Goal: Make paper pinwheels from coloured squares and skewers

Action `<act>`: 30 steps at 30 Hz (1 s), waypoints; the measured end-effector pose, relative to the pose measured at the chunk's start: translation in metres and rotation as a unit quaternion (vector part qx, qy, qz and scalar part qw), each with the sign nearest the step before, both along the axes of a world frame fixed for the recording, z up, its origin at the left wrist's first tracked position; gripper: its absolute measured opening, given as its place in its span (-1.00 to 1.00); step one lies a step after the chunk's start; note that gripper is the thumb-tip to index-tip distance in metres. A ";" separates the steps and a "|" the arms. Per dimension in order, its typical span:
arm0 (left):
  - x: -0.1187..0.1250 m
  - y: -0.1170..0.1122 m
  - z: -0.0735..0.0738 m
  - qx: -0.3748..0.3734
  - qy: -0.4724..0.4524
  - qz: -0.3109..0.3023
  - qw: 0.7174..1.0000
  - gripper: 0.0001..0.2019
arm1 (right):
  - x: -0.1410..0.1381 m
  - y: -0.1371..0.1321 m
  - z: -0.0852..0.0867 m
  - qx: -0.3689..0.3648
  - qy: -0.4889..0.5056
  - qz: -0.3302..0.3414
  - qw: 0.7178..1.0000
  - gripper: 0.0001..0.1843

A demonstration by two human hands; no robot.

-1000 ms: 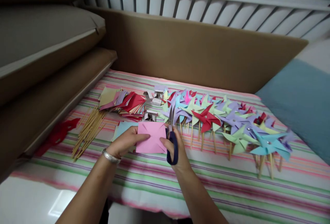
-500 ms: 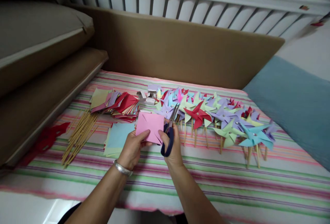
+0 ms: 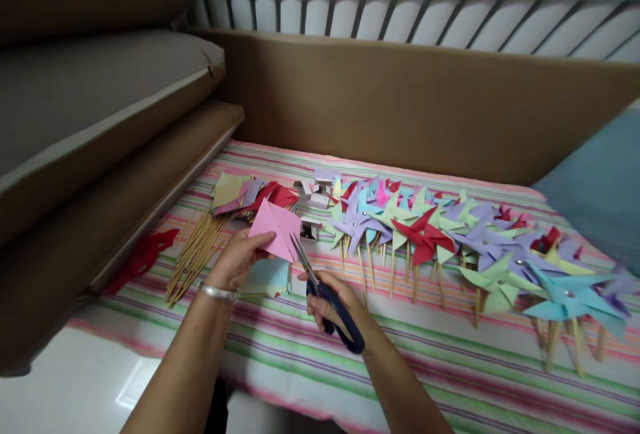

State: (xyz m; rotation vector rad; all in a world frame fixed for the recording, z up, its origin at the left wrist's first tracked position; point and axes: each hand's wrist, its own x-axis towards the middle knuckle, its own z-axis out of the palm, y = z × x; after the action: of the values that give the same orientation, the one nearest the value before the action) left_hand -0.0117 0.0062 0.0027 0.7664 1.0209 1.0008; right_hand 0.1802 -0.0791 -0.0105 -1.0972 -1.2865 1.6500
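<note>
A square of pink paper (image 3: 270, 222) with slits running in from its corners is pinched in my left hand (image 3: 239, 257), thumb on top. My right hand (image 3: 333, 297) grips a pair of scissors (image 3: 345, 327) with dark blue handles. Their blades point up and left, with the tips at the paper's lower right corner. Below the pink square, partly hidden by it and my left hand, lies a stack of light blue paper squares (image 3: 267, 276). A pile of mixed coloured paper (image 3: 275, 195) sits just behind.
Finished paper pinwheels (image 3: 425, 234) on sticks spread across the right side. Wooden sticks (image 3: 195, 254) and a red cut-out piece (image 3: 143, 261) lie at left. Small open boxes (image 3: 320, 193) stand behind. Large brown cushions (image 3: 125, 134) rise at left, a brown panel (image 3: 400, 107) at the back.
My right hand has come away from the pink paper and turned the scissors so the blades meet its lower right corner. The paper is now tilted, held by my left hand alone. The view has shifted left.
</note>
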 end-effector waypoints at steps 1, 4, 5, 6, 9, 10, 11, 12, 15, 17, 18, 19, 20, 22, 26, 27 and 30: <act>-0.002 0.000 0.000 0.002 0.000 -0.002 1.000 -0.77 | -0.001 -0.001 0.001 -0.010 -0.007 0.009 1.000 -0.55; -0.007 0.000 -0.001 0.012 -0.006 -0.003 1.000 -0.80 | -0.001 -0.003 0.002 -0.029 -0.019 0.021 0.999 -0.53; -0.008 0.001 -0.001 0.016 -0.008 -0.003 1.000 -0.81 | -0.001 -0.003 0.002 -0.033 -0.023 0.023 0.999 -0.52; -0.009 0.001 -0.001 0.019 -0.008 -0.003 1.000 -0.81 | -0.001 -0.003 0.002 -0.038 -0.026 0.026 0.999 -0.52; -0.011 0.000 0.002 0.022 -0.002 -0.007 1.000 -0.81 | -0.002 -0.004 0.004 -0.052 -0.029 0.030 0.998 -0.53; -0.011 0.000 0.003 0.020 0.002 -0.008 1.000 -0.82 | -0.002 -0.004 0.004 -0.057 -0.030 0.029 0.998 -0.54; -0.010 -0.001 0.005 0.018 0.006 -0.009 1.000 -0.82 | -0.003 -0.005 0.004 -0.061 -0.030 0.029 0.997 -0.53; -0.010 -0.001 0.007 0.016 0.010 -0.009 1.000 -0.83 | -0.003 -0.005 0.004 -0.066 -0.031 0.028 0.997 -0.53; -0.008 -0.003 0.010 0.015 0.016 -0.007 1.000 -0.84 | -0.004 -0.004 0.004 -0.075 -0.031 0.028 0.996 -0.50; -0.007 -0.003 0.011 0.017 0.016 -0.008 1.000 -0.84 | -0.003 -0.004 0.003 -0.076 -0.028 0.026 0.996 -0.50; -0.007 -0.003 0.011 0.019 0.017 -0.009 1.000 -0.85 | -0.003 -0.004 0.003 -0.077 -0.028 0.025 0.996 -0.50; -0.007 -0.003 0.011 0.021 0.017 -0.010 1.000 -0.85 | -0.003 -0.004 0.003 -0.076 -0.028 0.024 0.996 -0.51; -0.007 -0.003 0.010 0.024 0.019 -0.010 0.999 -0.84 | -0.003 -0.004 0.003 -0.076 -0.029 0.023 0.996 -0.51; -0.007 -0.003 0.009 0.029 0.017 -0.011 0.999 -0.84 | -0.004 -0.004 0.002 -0.078 -0.030 0.019 0.996 -0.51; -0.008 -0.003 0.005 0.032 0.000 -0.012 0.999 -0.84 | -0.007 -0.004 -0.001 -0.087 -0.021 0.003 0.996 -0.46; -0.008 -0.002 0.004 0.033 -0.004 -0.014 0.999 -0.85 | -0.008 -0.003 -0.002 -0.091 -0.018 0.000 0.996 -0.45; -0.008 -0.002 0.002 0.035 -0.012 -0.017 0.999 -0.85 | -0.010 -0.003 -0.005 -0.106 -0.012 -0.003 0.994 -0.43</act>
State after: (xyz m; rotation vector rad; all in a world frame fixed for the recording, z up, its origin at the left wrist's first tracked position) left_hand -0.0198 0.0047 0.0046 0.8255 0.9530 1.0180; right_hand 0.1706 -0.0821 -0.0154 -1.2485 -1.1396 1.8055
